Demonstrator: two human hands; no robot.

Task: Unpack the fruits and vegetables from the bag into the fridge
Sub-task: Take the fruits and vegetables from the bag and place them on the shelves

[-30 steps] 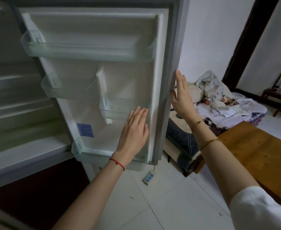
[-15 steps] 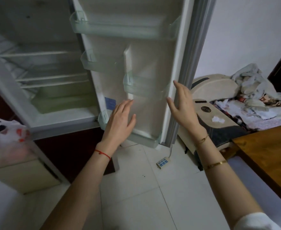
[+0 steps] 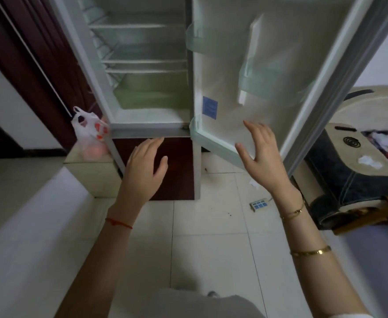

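The fridge (image 3: 142, 120) stands open ahead, its shelves bare and a green drawer at the bottom. Its door (image 3: 264, 72) is swung out to the right, with clear racks inside. A white plastic bag (image 3: 88, 131) with orange print and reddish produce inside sits on a low ledge left of the fridge. My left hand (image 3: 146, 166) hovers open in front of the dark red lower door, holding nothing. My right hand (image 3: 261, 150) is open, fingers spread, near the lower edge of the fridge door; whether it touches is unclear.
A white power strip (image 3: 259, 204) lies on the tiled floor below the door. A padded seat with clutter (image 3: 358, 157) stands at right. A white wall ledge (image 3: 28, 226) runs along the left, with a dark red curtain or door behind.
Both hands have come off the fridge door and dropped lower. My view has swung left and down, bringing the fridge interior and the bag into sight.
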